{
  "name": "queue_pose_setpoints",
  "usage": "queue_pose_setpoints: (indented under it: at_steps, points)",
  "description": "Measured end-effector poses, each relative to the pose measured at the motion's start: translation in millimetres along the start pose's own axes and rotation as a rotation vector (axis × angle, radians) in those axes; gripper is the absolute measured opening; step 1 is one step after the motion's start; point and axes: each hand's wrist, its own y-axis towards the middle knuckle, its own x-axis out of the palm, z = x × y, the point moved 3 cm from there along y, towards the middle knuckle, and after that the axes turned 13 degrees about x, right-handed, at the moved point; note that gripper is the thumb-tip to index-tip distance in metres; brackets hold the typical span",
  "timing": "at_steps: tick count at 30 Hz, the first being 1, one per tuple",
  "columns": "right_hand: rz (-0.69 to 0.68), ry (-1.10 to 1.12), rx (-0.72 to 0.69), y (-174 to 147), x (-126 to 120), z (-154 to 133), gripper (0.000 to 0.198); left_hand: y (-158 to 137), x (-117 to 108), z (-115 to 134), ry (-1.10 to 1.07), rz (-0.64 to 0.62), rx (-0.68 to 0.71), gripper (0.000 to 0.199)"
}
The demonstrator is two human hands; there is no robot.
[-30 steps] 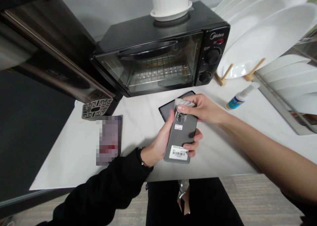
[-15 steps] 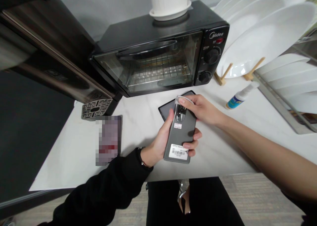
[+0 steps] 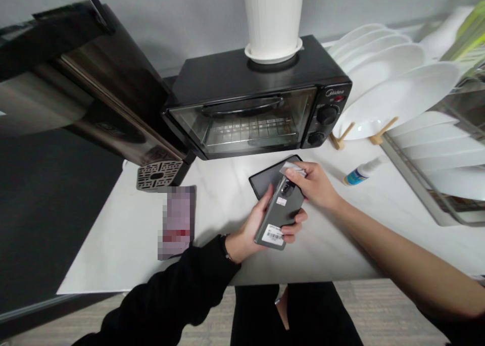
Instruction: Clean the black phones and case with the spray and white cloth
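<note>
My left hand is wrapped around a grey smartphone, back side up, with a barcode label near its lower end and a small sticker below the camera. The fingers curl over its right edge. My right hand pinches a thin, pale, crumpled sheet at the camera end of the phone. Whether it is cloth or film I cannot tell. Behind and partly under the hands, a second dark phone or tablet lies flat on the white counter.
A black toaster oven stands at the back with a white pot on top. To the left are a drinks machine and a blurred-out flat device. On the right are a spray bottle, racked plates and a metal rack.
My right thumb and fingers, with the pale sheet, have shifted slightly at the phone's top end, and more of the sheet shows. The phone tilts further right. The whole view has shifted.
</note>
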Motion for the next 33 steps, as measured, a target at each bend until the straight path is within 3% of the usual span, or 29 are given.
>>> queue_pose_setpoints:
  at_steps: [3,7,9,12,15,17,23,27,30,33]
  points:
    - [0.021,0.094,0.022,0.7,-1.2,3.7,0.057,0.9,-1.4,6.3,0.021,-0.033,-0.012,0.051]
    - [0.021,0.275,-0.035,2.3,-0.8,-0.2,0.048,2.5,-4.2,8.8,0.097,-0.106,-0.001,0.047]
    - [0.070,0.393,-0.054,3.4,-4.2,-2.0,0.044,1.5,-4.5,7.9,0.170,-0.110,0.065,0.045]
    - [0.199,0.456,-0.112,3.1,-15.3,-3.6,0.041,-1.7,-4.0,9.8,0.292,0.002,0.251,0.042]
    - [0.343,0.210,-0.237,-1.4,-26.4,-7.7,0.037,-2.2,-3.3,15.3,0.307,0.147,0.312,0.042]
    - [0.352,-0.060,-0.321,-3.9,-27.1,-12.0,0.037,0.8,-3.3,19.9,0.249,0.211,0.290,0.045]
    - [-0.044,-0.715,-0.507,-15.4,7.1,-13.6,0.050,9.8,-4.6,36.5,-0.029,0.323,0.413,0.069]
    - [-0.188,-1.010,-0.582,-50.3,38.3,-1.8,0.083,9.0,-8.3,41.1,-0.094,0.366,0.342,0.089]
    - [-0.176,-1.131,-0.662,-64.8,42.8,1.9,0.105,8.6,-7.3,37.7,-0.092,0.323,0.243,0.100]
    - [-0.020,-1.202,-0.656,-58.1,32.6,-1.8,0.110,8.1,-3.2,34.1,-0.059,0.298,0.327,0.082]
